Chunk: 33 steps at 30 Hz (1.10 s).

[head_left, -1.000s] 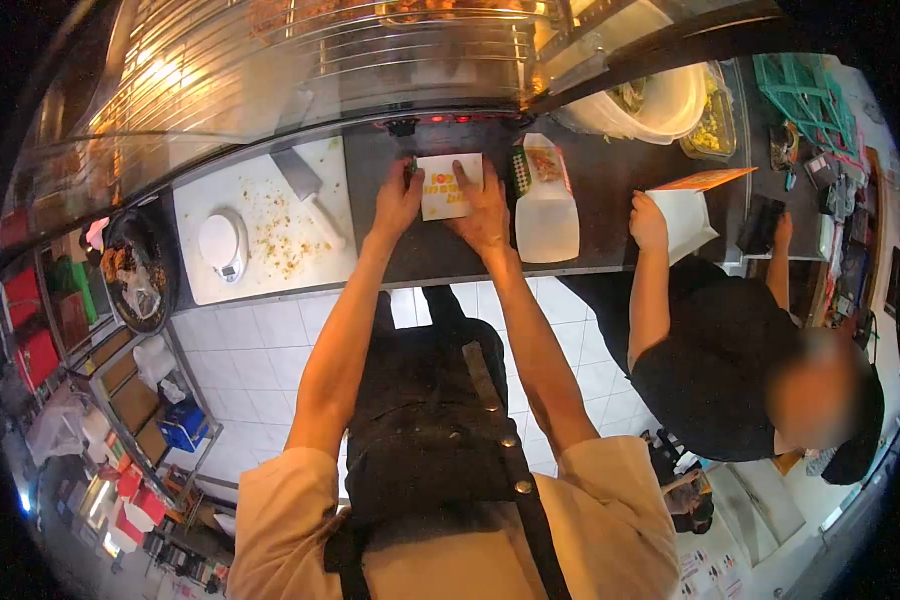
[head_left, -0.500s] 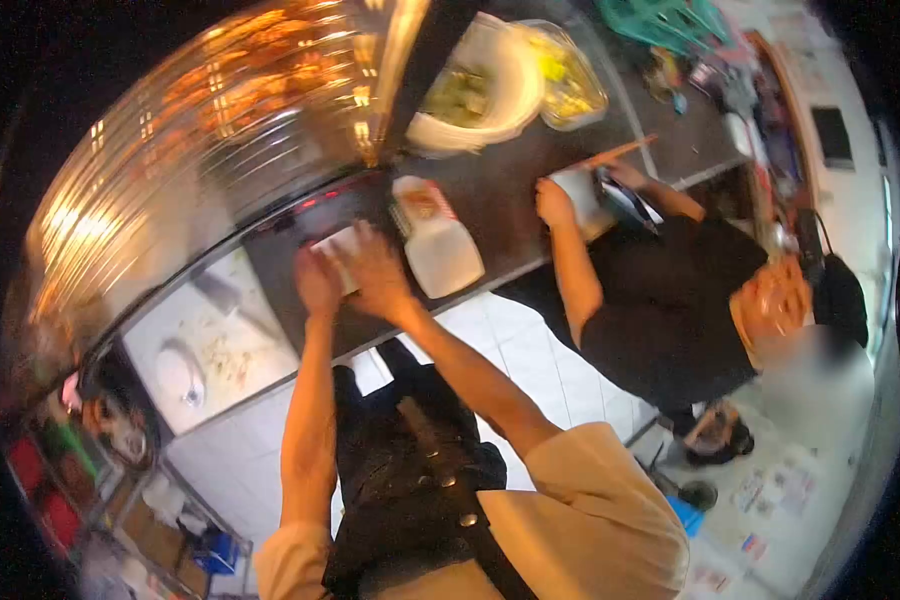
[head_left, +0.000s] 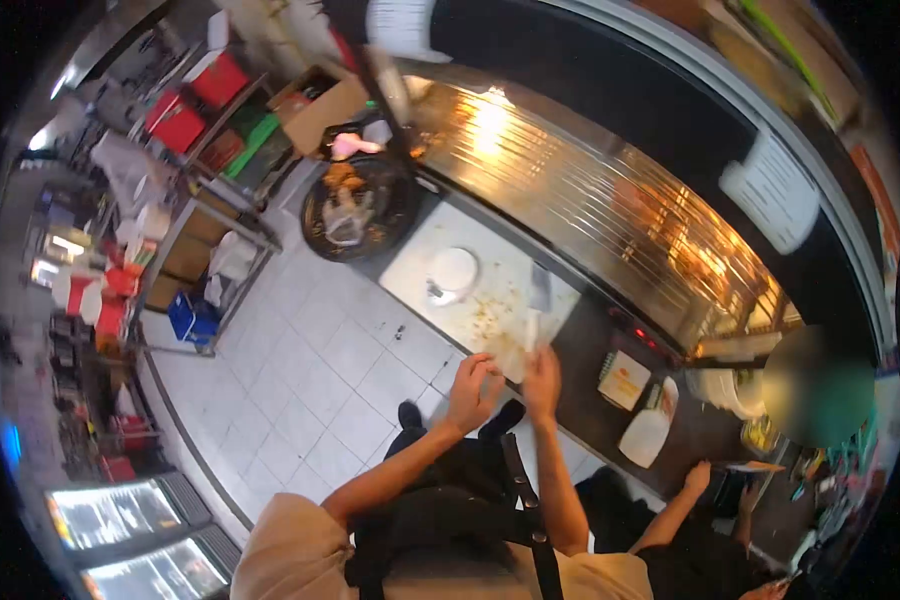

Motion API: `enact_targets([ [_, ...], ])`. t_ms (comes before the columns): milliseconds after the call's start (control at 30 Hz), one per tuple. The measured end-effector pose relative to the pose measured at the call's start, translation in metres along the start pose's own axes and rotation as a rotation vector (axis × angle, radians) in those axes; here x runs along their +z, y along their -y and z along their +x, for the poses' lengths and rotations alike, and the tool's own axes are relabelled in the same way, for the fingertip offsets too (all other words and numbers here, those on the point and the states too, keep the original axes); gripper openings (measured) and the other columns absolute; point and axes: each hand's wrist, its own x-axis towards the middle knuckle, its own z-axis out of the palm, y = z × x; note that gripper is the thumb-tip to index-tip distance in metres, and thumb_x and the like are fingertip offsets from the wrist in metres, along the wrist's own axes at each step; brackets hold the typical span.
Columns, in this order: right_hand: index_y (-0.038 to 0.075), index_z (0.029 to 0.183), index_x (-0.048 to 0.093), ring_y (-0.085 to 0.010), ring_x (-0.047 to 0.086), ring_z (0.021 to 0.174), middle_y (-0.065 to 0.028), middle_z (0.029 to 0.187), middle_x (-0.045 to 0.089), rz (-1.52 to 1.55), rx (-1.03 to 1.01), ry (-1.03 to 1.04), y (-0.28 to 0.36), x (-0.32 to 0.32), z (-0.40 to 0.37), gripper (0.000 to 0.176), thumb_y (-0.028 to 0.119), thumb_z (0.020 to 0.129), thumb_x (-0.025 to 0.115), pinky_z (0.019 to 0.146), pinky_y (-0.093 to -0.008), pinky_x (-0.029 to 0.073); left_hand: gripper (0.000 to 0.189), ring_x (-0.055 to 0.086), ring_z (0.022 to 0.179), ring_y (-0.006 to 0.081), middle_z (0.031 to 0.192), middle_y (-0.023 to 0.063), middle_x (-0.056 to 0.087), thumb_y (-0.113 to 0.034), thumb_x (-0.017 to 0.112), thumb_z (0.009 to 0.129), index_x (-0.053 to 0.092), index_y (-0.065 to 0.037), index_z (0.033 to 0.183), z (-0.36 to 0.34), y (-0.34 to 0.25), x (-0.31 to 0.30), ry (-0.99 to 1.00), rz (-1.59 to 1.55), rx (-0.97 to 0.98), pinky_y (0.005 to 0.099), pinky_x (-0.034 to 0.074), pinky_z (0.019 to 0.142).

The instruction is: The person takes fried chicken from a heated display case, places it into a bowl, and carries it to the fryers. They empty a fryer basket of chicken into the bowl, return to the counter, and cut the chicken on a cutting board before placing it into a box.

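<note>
My left hand (head_left: 473,390) hangs just in front of the cutting board's near edge, fingers loosely curved and apart. Beside it, my right hand (head_left: 542,383) reaches over that edge, its stretched fingers right at the end of a cleaver's white handle (head_left: 532,328). The cleaver's grey blade (head_left: 540,288) lies on the white cutting board (head_left: 420,255), pointing away from me. Brown food crumbs (head_left: 490,318) are scattered left of the cleaver. A round white object (head_left: 454,272) sits farther left on the board.
A black round pan (head_left: 315,222) holding food and a bag stands left of the board. Behind runs a lit glass warmer (head_left: 570,200). To the right are a notebook (head_left: 625,380), a white container (head_left: 650,435) and a co-worker's arm (head_left: 675,515). White floor tiles (head_left: 320,350) spread left.
The view has swung left. My hands have left the white item on the dark counter and moved to the board's near edge. That item no longer shows there.
</note>
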Motion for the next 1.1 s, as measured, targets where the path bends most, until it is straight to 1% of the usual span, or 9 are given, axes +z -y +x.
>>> enact_targets([
  [167, -0.001, 0.132, 0.05, -0.0192, 0.046, 0.125, -0.0141, 0.137, 0.048, 0.946, 0.012, 0.631, 0.176, 0.185, -0.083, 0.043, 0.022, 0.095, 0.054, 0.105, -0.0344, 0.036, 0.035, 0.049, 0.117, 0.0326, 0.129, 0.018, 0.052, -0.015, 0.055, 0.09, 0.054, -0.007, 0.124, -0.021, 0.097, -0.135, -0.506, -0.225, -0.182, 0.0423, 0.036, 0.101],
  [300, 0.008, 0.136, 0.047, -0.029, 0.044, 0.128, -0.0134, 0.136, 0.048, 0.298, -1.006, 0.69, 0.302, 0.292, -0.155, 0.052, 0.022, 0.088, 0.06, 0.105, -0.0437, 0.035, 0.043, 0.046, 0.122, 0.0312, 0.135, 0.0169, 0.047, -0.027, 0.05, 0.092, 0.046, -0.01, 0.132, -0.075, 0.146, -0.298, -0.775, -1.139, -0.633, 0.0436, 0.037, 0.101],
  [433, 0.011, 0.138, 0.046, -0.0371, 0.041, 0.128, -0.0163, 0.135, 0.047, -0.037, -1.499, 0.803, 0.245, 0.454, -0.177, 0.061, 0.025, 0.081, 0.065, 0.105, -0.0493, 0.033, 0.053, 0.042, 0.128, 0.0299, 0.14, 0.0158, 0.043, -0.039, 0.045, 0.095, 0.038, -0.013, 0.141, -0.137, 0.189, -0.458, -0.904, -1.657, -0.659, 0.045, 0.037, 0.102],
  [567, 0.01, 0.105, 0.067, -0.0311, 0.059, 0.105, -0.014, 0.112, 0.064, -0.937, -0.794, 0.804, 0.115, 0.562, -0.12, 0.031, 0.022, 0.076, 0.066, 0.09, -0.0467, 0.045, 0.066, 0.04, 0.13, 0.0302, 0.141, 0.0153, 0.043, -0.049, 0.046, 0.094, 0.032, -0.009, 0.145, -0.204, 0.205, -0.583, -1.02, -1.6, -0.249, 0.0499, 0.037, 0.102],
  [633, 0.011, 0.085, 0.071, -0.026, 0.063, 0.09, -0.0088, 0.092, 0.069, -0.365, -1.517, 0.601, 0.007, 0.583, -0.039, 0.018, 0.022, 0.072, 0.065, 0.079, -0.0422, 0.05, 0.065, 0.04, 0.13, 0.0308, 0.141, 0.0165, 0.042, -0.047, 0.047, 0.093, 0.034, -0.01, 0.144, -0.246, 0.24, -0.643, -1.054, -1.404, -0.273, 0.0488, 0.038, 0.101],
  [667, 0.008, 0.086, 0.07, -0.0217, 0.066, 0.079, -0.0078, 0.086, 0.069, -1.08, -1.21, 0.711, -0.016, 0.59, -0.019, 0.017, 0.02, 0.075, 0.066, 0.073, -0.0392, 0.053, 0.064, 0.039, 0.131, 0.0311, 0.141, 0.017, 0.042, -0.047, 0.048, 0.093, 0.035, -0.01, 0.144, -0.268, 0.26, -0.675, -1.097, -1.286, -0.285, 0.0483, 0.038, 0.101],
  [733, 0.001, 0.082, 0.066, -0.0169, 0.059, 0.052, -0.0077, 0.068, 0.062, -0.123, 0.082, 0.846, 0.0, 0.589, -0.007, 0.017, 0.017, 0.082, 0.059, 0.046, -0.0312, 0.05, 0.058, 0.044, 0.127, 0.0298, 0.138, 0.015, 0.045, -0.044, 0.048, 0.094, 0.041, -0.009, 0.139, -0.303, 0.301, -0.729, -1.23, -1.218, -0.316, 0.0454, 0.04, 0.099],
  [767, 0.007, 0.085, 0.066, -0.0222, 0.061, 0.059, -0.0072, 0.071, 0.063, -0.217, 0.297, 0.668, 0.082, 0.608, -0.052, 0.013, 0.018, 0.081, 0.063, 0.047, -0.0359, 0.049, 0.056, 0.046, 0.125, 0.0297, 0.137, 0.0151, 0.046, -0.043, 0.046, 0.095, 0.041, -0.009, 0.139, -0.323, 0.33, -0.756, -1.304, -1.22, -0.338, 0.0451, 0.04, 0.099],
  [1100, 0.001, 0.093, 0.062, -0.0108, 0.051, 0.057, -0.0021, 0.07, 0.056, -0.095, -0.11, 1.313, 0.422, 1.196, -0.262, 0.014, 0.014, 0.086, 0.063, 0.049, -0.0269, 0.04, 0.048, 0.055, 0.112, 0.0307, 0.132, 0.0132, 0.052, -0.035, 0.044, 0.096, 0.044, -0.008, 0.136, -0.611, 0.555, -0.817, -1.888, -1.082, -1.374, 0.0481, 0.047, 0.093],
])
